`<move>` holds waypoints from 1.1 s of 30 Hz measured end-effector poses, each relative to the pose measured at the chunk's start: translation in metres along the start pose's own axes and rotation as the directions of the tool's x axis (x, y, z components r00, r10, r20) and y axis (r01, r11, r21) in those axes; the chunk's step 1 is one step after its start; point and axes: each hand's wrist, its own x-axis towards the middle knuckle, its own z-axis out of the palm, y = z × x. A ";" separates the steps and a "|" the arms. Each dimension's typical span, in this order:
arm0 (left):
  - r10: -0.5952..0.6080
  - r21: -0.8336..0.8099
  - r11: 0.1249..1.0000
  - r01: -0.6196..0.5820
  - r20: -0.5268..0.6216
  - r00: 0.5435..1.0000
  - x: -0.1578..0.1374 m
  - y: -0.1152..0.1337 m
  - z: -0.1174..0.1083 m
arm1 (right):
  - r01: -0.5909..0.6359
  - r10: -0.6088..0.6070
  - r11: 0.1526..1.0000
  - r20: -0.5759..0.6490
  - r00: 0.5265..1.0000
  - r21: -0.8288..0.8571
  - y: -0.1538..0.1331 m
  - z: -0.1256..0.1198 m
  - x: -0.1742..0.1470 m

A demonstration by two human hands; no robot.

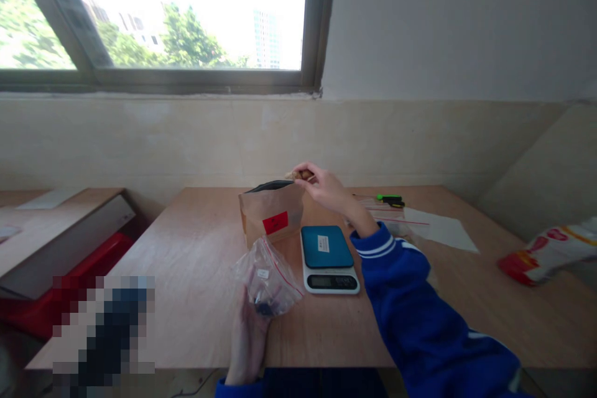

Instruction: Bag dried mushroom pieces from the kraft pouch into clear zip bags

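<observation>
Your left hand holds a clear bag and your right hand pinches brown pieces at the rim of the paper bag, where a slack grip could spill them.

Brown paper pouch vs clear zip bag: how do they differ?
The brown paper pouch is opaque; the clear zip bag is see-through. The pouch stands on the table, while the zip bag is in the left hand. The pouch bears a red label; the zip bag, a smaller white sticker. Both are labelled bags.
</observation>
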 end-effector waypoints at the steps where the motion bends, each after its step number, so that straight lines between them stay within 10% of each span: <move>1: -0.012 -0.006 1.000 0.012 -0.002 1.000 0.001 -0.002 -0.002 | 0.024 -0.023 0.998 0.012 1.000 -0.054 -0.001 0.002 0.008; 13: 0.021 -0.100 0.995 -0.022 -0.009 1.000 0.003 -0.001 -0.008 | 0.228 -0.087 0.888 0.342 0.936 -0.400 -0.019 0.022 -0.008; 25: 0.025 -0.066 0.997 -0.028 -0.047 0.999 -0.001 0.001 -0.003 | 0.289 -0.157 0.849 0.311 0.937 -0.442 -0.033 0.014 -0.037; 29: 0.054 -0.045 0.998 -0.054 -0.001 0.999 -0.002 -0.001 -0.004 | 0.227 -0.154 0.911 0.228 0.961 -0.343 -0.046 0.015 -0.053; 33: 0.041 -0.013 0.999 -0.040 0.018 0.999 -0.005 -0.002 -0.002 | 0.130 -0.089 0.990 0.456 0.886 -0.058 -0.046 0.030 -0.077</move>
